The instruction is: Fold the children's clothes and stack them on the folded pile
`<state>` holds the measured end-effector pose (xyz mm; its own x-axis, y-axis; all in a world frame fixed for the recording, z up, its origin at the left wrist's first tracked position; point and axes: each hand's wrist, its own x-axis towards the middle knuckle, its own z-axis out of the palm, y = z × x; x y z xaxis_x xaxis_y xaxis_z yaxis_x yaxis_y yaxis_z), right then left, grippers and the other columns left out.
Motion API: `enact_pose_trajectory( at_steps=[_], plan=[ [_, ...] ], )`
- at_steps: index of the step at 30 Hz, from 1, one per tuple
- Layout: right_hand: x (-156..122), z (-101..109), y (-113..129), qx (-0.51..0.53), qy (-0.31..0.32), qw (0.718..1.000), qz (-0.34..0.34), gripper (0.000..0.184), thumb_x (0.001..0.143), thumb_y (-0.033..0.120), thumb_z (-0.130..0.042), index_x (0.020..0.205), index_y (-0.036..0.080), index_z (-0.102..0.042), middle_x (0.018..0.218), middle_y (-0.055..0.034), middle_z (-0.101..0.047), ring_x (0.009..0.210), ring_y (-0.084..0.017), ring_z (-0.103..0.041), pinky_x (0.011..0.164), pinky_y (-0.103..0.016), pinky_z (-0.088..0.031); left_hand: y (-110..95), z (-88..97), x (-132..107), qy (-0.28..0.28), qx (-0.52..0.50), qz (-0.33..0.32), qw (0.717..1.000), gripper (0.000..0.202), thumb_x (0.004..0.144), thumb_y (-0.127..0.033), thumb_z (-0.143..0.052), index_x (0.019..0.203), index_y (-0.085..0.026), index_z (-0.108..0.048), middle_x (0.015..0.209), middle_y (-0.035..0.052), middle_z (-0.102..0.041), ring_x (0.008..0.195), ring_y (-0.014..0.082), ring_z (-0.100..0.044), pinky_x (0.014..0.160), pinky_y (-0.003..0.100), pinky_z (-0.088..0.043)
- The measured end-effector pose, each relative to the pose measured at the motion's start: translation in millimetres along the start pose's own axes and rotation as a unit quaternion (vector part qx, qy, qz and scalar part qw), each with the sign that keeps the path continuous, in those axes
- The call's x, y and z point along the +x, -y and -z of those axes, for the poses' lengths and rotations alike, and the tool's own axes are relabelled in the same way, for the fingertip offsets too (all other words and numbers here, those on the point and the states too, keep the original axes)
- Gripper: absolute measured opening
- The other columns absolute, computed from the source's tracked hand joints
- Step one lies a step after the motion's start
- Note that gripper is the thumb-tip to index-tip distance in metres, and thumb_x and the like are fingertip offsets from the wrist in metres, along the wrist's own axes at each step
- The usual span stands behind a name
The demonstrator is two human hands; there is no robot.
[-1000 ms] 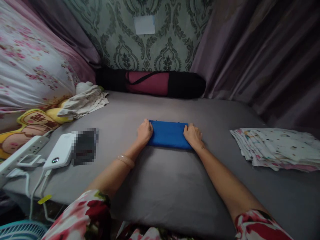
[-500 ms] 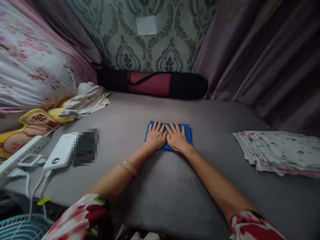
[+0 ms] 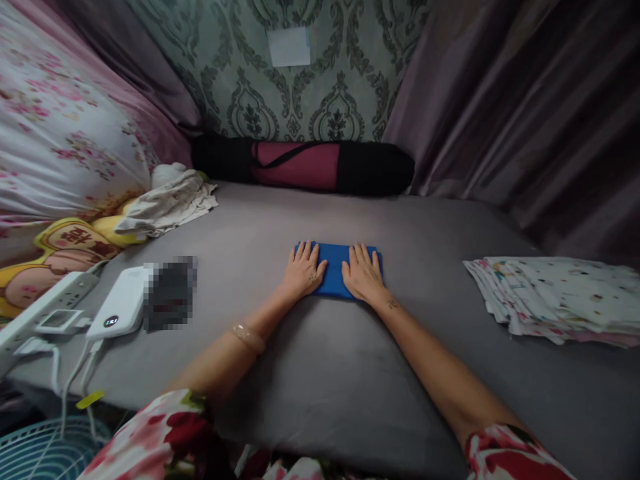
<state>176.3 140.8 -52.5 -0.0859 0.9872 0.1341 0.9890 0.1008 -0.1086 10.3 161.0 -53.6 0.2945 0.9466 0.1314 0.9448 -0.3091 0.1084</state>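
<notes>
A folded blue cloth [image 3: 334,272] lies flat as a small rectangle on the grey bed sheet [image 3: 320,360]. Palm down on its left end rests my left hand [image 3: 304,269], fingers stretched out and pointing away from me. My right hand [image 3: 363,272] presses flat on the right end, its fingers also straight. Between the two thumbs a strip of the cloth shows. Neither hand grips anything.
Folded patterned cloths [image 3: 560,297] are stacked at the right. On the left lie a white power bank [image 3: 121,303], a power strip [image 3: 47,310] with cables and a crumpled cloth [image 3: 170,203]. A long black and maroon bag [image 3: 300,165] lies along the wall.
My hands have slid apart, from side by side at the middle of the blue cloth to its left and right ends. More of its middle now shows.
</notes>
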Motion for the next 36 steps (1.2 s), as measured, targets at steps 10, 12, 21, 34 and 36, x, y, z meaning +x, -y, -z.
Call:
enact_pose_trajectory(
  at_steps=[10, 12, 21, 34, 36],
  plan=[
    [-4.7, 3.9, -17.7, 0.031, 0.002, 0.999, -0.035, 0.062, 0.097, 0.035, -0.021, 0.146, -0.001, -0.031, 0.154, -0.019, -0.026, 0.143, -0.029, -0.02, 0.116, -0.044, -0.016, 12.8, 5.9, -5.3, 0.013, -0.015, 0.026, 0.999, 0.066, 0.098, -0.05, -0.017, 0.149, -0.009, -0.028, 0.156, 0.0141, -0.026, 0.145, 0.0278, -0.021, 0.117, 0.045, -0.017],
    [-7.9, 2.6, -26.7, 0.025, -0.003, 0.999, -0.045, 0.062, 0.097, 0.035, -0.021, 0.146, -0.002, -0.03, 0.154, -0.0192, -0.027, 0.143, -0.029, -0.021, 0.116, -0.042, -0.017, 18.4, 5.9, -6.7, 0.036, -0.023, 0.024, 0.999, 0.068, 0.097, -0.05, -0.016, 0.149, -0.007, -0.026, 0.156, 0.0144, -0.025, 0.145, 0.0281, -0.021, 0.118, 0.044, -0.017],
    [-11.8, 13.8, 2.4, -0.019, -0.045, 0.999, -0.003, 0.06, 0.098, 0.036, -0.024, 0.143, -0.001, -0.036, 0.152, -0.0211, -0.03, 0.142, -0.032, -0.021, 0.114, -0.053, -0.012, 11.2, 24.9, -17.9, 0.092, -0.038, 0.038, 0.994, 0.067, 0.097, -0.048, -0.019, 0.149, -0.006, -0.024, 0.157, 0.0165, -0.019, 0.145, 0.0301, -0.016, 0.117, 0.05, -0.016],
    [-19.0, -1.6, 41.3, 0.051, 0.017, 0.992, 0.115, 0.065, 0.098, 0.046, -0.02, 0.148, 0.005, -0.029, 0.156, -0.0181, -0.022, 0.144, -0.028, -0.016, 0.116, -0.047, -0.015, 101.6, 61.1, -151.8, -0.125, 0.043, 0.267, 0.955, 0.051, 0.092, -0.043, -0.044, 0.131, -0.012, -0.049, 0.14, 0.0215, -0.04, 0.131, 0.0356, -0.036, 0.108, 0.05, -0.031],
    [-18.4, 3.5, 38.4, 0.058, 0.017, 0.992, 0.107, 0.066, 0.098, 0.046, -0.02, 0.148, 0.004, -0.028, 0.156, -0.0182, -0.02, 0.145, -0.028, -0.015, 0.116, -0.048, -0.016, 119.9, 62.2, -165.3, -0.156, 0.063, 0.313, 0.935, 0.05, 0.091, -0.042, -0.045, 0.128, -0.01, -0.051, 0.14, 0.0235, -0.038, 0.132, 0.0375, -0.033, 0.108, 0.051, -0.03]
  ],
)
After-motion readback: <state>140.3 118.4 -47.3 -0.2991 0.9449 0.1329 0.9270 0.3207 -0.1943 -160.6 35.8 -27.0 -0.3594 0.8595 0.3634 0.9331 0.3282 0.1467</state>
